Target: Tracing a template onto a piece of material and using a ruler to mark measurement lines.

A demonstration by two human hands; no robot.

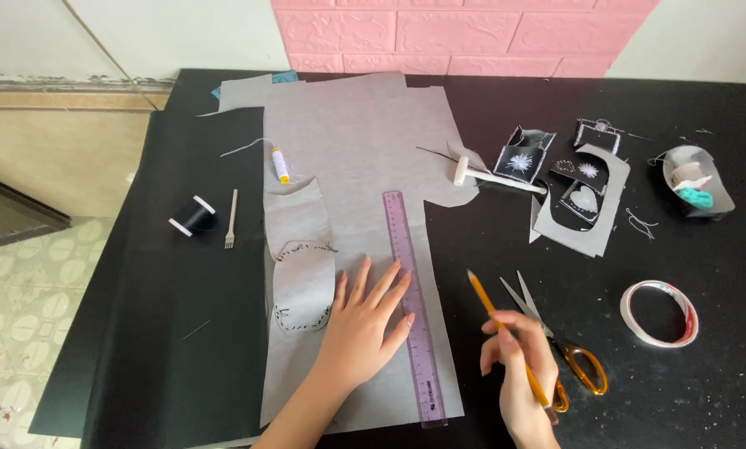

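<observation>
My left hand [363, 320] lies flat with fingers spread on a large grey sheet of fabric [352, 141], its fingertips touching the left edge of a purple transparent ruler [412, 299] that runs lengthwise down the sheet. My right hand [518, 366] is to the right of the ruler, over the black table [722, 391], and grips an orange pencil [483, 295] with its tip pointing up and left. Orange-handled scissors [568, 353] lie just beside that hand. A smaller grey piece with dashed stitch marks [302, 287] rests left of my left hand.
A black thread spool [193, 216] and a small pronged tool [231, 220] lie at the left. A white-and-yellow tube [280, 165], a white mallet [485, 175], grey and black cut pieces [577, 195], a small clear bowl [696, 179] and a tape roll [659, 313] sit around.
</observation>
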